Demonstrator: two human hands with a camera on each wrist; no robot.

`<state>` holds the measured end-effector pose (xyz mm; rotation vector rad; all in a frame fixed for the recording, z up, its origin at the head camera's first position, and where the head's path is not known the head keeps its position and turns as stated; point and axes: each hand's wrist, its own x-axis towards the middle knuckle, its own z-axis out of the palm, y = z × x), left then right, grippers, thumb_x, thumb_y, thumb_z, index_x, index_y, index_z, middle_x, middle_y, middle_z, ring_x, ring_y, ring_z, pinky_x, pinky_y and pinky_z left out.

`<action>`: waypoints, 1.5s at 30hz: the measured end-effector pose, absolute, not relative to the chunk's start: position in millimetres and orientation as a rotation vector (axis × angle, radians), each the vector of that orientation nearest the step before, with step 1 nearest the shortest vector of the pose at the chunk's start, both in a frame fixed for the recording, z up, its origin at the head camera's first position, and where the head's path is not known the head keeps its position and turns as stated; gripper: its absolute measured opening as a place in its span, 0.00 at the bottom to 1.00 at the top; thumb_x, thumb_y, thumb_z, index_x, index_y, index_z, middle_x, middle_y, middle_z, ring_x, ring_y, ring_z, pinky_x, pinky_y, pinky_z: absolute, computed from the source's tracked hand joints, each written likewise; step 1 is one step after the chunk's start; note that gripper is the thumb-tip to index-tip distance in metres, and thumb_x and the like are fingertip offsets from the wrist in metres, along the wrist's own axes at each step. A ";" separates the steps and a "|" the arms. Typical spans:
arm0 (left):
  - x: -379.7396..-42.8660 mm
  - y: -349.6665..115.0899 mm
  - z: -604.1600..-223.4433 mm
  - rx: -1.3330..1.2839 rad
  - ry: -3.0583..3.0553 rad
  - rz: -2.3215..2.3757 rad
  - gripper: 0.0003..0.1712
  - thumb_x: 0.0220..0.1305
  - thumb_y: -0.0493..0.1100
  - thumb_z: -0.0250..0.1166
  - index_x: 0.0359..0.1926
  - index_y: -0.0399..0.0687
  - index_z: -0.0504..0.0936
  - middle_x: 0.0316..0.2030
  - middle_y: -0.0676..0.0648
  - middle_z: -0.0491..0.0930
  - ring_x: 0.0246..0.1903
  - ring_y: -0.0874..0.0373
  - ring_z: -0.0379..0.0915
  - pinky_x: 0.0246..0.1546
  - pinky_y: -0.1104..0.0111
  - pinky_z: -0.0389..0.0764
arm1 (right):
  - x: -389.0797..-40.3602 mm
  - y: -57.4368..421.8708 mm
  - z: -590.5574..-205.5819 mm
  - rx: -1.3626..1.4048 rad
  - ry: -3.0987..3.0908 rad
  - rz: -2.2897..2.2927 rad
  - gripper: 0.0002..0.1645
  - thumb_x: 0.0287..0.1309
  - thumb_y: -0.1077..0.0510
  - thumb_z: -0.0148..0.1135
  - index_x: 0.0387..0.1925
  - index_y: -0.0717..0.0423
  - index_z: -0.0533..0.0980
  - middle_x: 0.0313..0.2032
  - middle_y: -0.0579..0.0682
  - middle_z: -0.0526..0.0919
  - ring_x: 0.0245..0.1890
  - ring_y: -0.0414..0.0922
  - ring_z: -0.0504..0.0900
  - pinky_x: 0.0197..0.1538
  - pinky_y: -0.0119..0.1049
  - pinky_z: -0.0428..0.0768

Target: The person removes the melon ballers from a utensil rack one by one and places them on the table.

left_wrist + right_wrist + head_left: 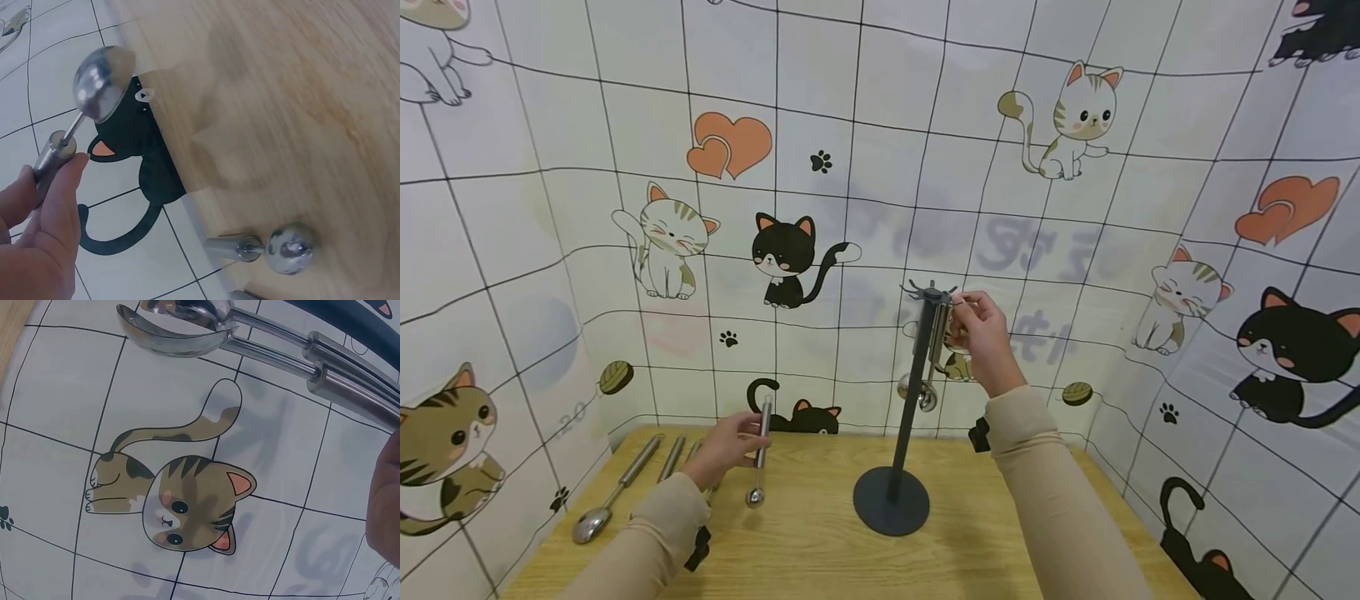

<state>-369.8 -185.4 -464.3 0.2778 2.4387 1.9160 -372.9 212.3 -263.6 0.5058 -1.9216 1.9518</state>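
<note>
My left hand [730, 446] pinches the handle of a metal spoon [756, 497] just above the table, its round bowl pointing down. In the left wrist view, the thumb and fingers hold that handle below the shiny bowl [100, 84]. My right hand [983, 337] is raised to the top of a dark utensil stand [910, 417], fingertips pinching the upper end of a hanging spoon [928, 398] by a hook. Two metal spoons hang close together there; the right wrist view shows their bowls [181, 340] and handles, but the pinched end is out of frame.
A large metal serving spoon [593, 523] lies on the left of the wooden table [805, 550]. More metal utensils lie beside it, partly behind the left hand; one has a round bowl [290, 250]. A cat-printed wall cloth [880, 167] stands behind and at both sides.
</note>
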 end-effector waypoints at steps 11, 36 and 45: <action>-377.6 -191.5 -474.6 0.202 2.433 1.886 0.29 0.67 0.27 0.65 0.66 0.24 0.69 0.55 0.29 0.76 0.49 0.37 0.80 0.39 0.52 0.87 | -370.3 209.7 -262.8 0.504 -1.918 1.960 0.14 0.75 0.47 0.55 0.49 0.53 0.72 0.31 0.51 0.68 0.29 0.47 0.66 0.36 0.40 0.76; -394.8 -204.9 -496.9 0.259 2.387 1.791 0.24 0.67 0.23 0.60 0.63 0.22 0.70 0.53 0.23 0.74 0.47 0.36 0.78 0.38 0.51 0.87 | -374.1 209.2 -265.3 0.538 -1.868 2.017 0.13 0.73 0.46 0.58 0.46 0.50 0.73 0.28 0.50 0.64 0.26 0.46 0.62 0.33 0.41 0.71; -400.5 -205.6 -497.9 0.186 2.381 1.776 0.27 0.67 0.24 0.60 0.65 0.16 0.65 0.55 0.22 0.72 0.46 0.39 0.79 0.38 0.53 0.87 | -372.8 207.8 -263.8 0.553 -1.859 2.033 0.11 0.75 0.48 0.56 0.46 0.50 0.72 0.26 0.49 0.61 0.26 0.46 0.59 0.33 0.44 0.66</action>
